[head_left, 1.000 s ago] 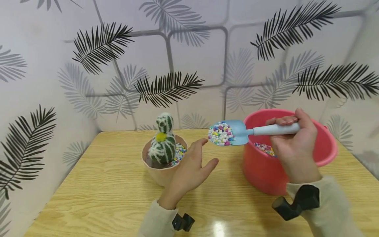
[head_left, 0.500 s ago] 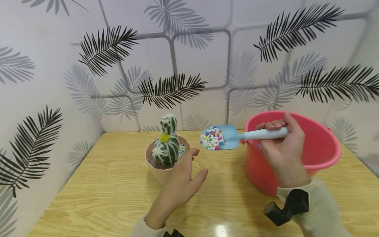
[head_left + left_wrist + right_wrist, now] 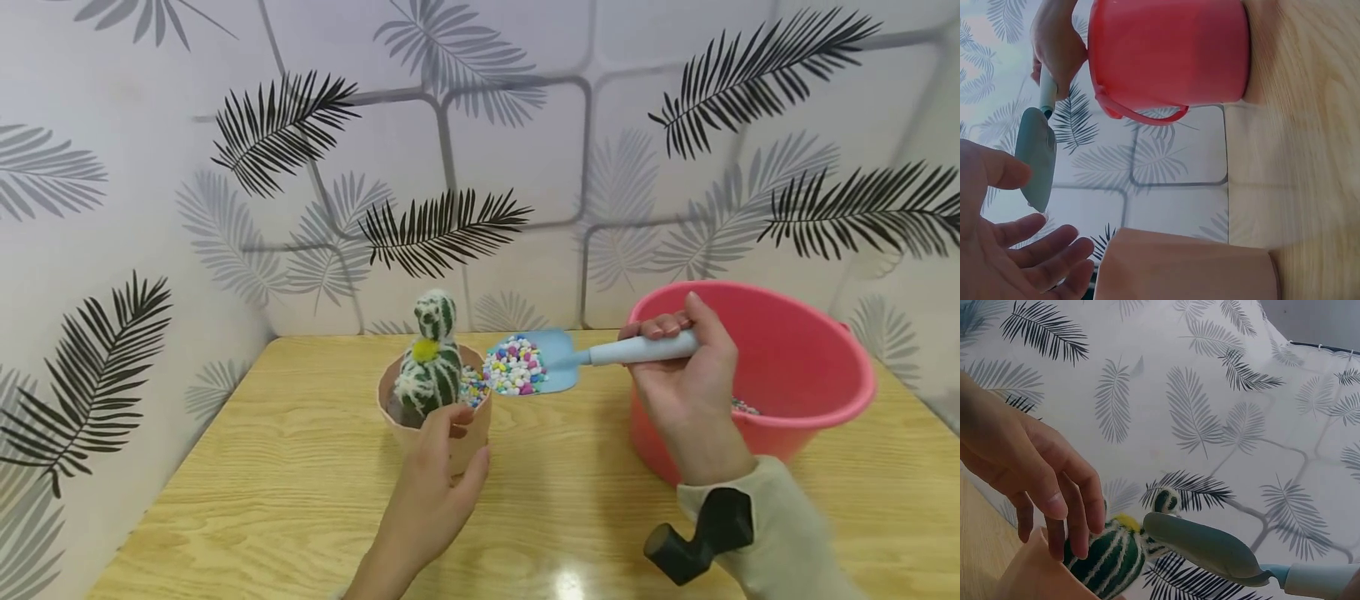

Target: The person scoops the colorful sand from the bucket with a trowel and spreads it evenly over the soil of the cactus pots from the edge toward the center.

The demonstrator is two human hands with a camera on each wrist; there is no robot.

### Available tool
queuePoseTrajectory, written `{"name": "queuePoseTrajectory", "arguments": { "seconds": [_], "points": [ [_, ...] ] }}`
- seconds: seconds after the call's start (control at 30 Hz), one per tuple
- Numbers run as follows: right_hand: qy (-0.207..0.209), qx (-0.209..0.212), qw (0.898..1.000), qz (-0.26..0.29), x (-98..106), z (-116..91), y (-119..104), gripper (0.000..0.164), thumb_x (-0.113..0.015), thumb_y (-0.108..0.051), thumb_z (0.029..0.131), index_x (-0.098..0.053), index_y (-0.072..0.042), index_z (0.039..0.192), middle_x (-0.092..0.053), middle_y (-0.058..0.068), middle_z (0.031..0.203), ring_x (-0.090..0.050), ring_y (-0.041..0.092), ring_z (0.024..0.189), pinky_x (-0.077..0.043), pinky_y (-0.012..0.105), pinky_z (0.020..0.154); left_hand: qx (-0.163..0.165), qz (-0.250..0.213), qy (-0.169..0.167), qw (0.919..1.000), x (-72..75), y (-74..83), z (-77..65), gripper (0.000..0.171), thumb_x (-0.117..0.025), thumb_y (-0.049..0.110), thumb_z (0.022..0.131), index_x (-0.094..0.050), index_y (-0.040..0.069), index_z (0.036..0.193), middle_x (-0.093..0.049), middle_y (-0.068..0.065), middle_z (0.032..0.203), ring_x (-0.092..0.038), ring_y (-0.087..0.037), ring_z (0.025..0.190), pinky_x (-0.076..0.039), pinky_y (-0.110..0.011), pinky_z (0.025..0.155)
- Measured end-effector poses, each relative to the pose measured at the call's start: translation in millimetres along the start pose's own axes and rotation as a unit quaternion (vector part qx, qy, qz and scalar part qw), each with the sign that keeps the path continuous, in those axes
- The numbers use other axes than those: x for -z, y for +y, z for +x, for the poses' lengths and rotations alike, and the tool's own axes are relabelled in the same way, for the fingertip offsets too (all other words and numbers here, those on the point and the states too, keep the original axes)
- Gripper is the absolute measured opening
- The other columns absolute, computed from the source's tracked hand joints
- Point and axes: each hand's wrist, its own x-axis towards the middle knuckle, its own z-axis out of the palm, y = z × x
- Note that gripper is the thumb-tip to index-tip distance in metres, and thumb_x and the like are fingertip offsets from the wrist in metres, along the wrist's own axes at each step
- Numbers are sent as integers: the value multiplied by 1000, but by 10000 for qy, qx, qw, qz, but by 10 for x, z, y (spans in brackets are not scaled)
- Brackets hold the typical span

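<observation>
My right hand (image 3: 686,392) grips the white handle of a light blue trowel (image 3: 558,358). Colourful pebbles (image 3: 516,367) lie on its blade, whose tip is at the right rim of a peach flower pot (image 3: 401,435). In the pot stands a green and white crocheted cactus (image 3: 435,375) with a yellow flower; more pebbles show beside it. My left hand (image 3: 427,500) is in front of the pot, thumb and fingers spread apart, holding nothing. In the left wrist view those fingers are loosely bent near the trowel (image 3: 1036,150); whether they touch the pot I cannot tell.
A pink-red bucket (image 3: 802,358) stands at the right, behind my right hand, with some pebbles inside. The wooden table (image 3: 285,500) meets a wall (image 3: 517,150) with a leaf pattern at the back. A handle (image 3: 1147,115) hangs on the bucket's side.
My right hand has carried the loaded trowel leftward from over the bucket to the pot's rim. My left hand has moved left and down, to the pot's front.
</observation>
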Motion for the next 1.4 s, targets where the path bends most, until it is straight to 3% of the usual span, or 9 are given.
{"name": "queuePoseTrajectory", "arguments": {
  "seconds": [0.13,0.23,0.37,0.6,0.77,0.97,1.17,1.4],
  "points": [
    [44,68,9999,-148,1,-29,65,35,-50,-16,98,-47,-4,65,-45,8,56,-44,20,54,-37,33,75,-61,123,614,9980,38,-63,-68,27,-57,7,91,-51,4,117,-59,-7,107,-55,-17,98,-49,-34,79],
    [92,105,9998,-150,-7,-52,107,35,-50,-16,98,-47,-4,65,-45,8,56,-43,20,53,-37,32,74,-191,105,1251,9919,82,-150,-78,21,-58,0,88,-55,3,108,-59,-7,97,-55,-15,90,-48,-28,71],
    [146,138,9997,-130,-10,-74,174,34,-51,-14,97,-46,-3,66,-45,8,56,-43,20,53,-36,32,72,-242,96,1863,9821,152,-310,-55,20,-57,-4,85,-55,-1,104,-59,-10,94,-55,-15,86,-48,-26,67],
    [164,160,9990,-374,3,-107,247,36,-50,-15,98,-47,-4,64,-45,7,56,-43,18,54,-38,31,71,51,82,2119,9772,276,-612,19,22,-56,-3,85,-55,-4,107,-59,-13,103,-55,-15,88,-48,-26,69],
    [272,116,9977,-602,21,-133,314,37,-49,-16,99,-46,-6,64,-45,5,56,-44,17,54,-38,30,72,302,-155,1885,9815,377,-790,124,25,-54,4,90,-51,-4,113,-55,-13,110,-52,-18,95,-44,-22,74],
    [347,207,9954,-863,39,-142,388,37,-48,-16,99,-45,-7,63,-45,5,56,-44,16,54,-36,29,72,592,-770,1127,9889,516,-957,250,35,-50,14,98,-41,-3,127,-47,-13,125,-44,-10,103,-40,-22,82],
    [341,315,9941,-982,96,-140,456,37,-46,-16,100,-46,-8,64,-45,4,55,-45,15,54,-37,28,71,450,-1304,322,9899,601,-1110,397,45,-46,12,99,-32,1,140,-37,-17,138,-40,-19,115,-37,-25,88],
    [278,408,9919,-1172,168,-147,522,36,-45,-18,101,-46,-9,66,-47,3,58,-47,14,57,-37,28,73,153,-1458,-664,9870,618,-1252,509,67,-55,17,93,-22,11,150,-20,-17,155,-22,-39,139,-33,-46,99]
  ]
}}
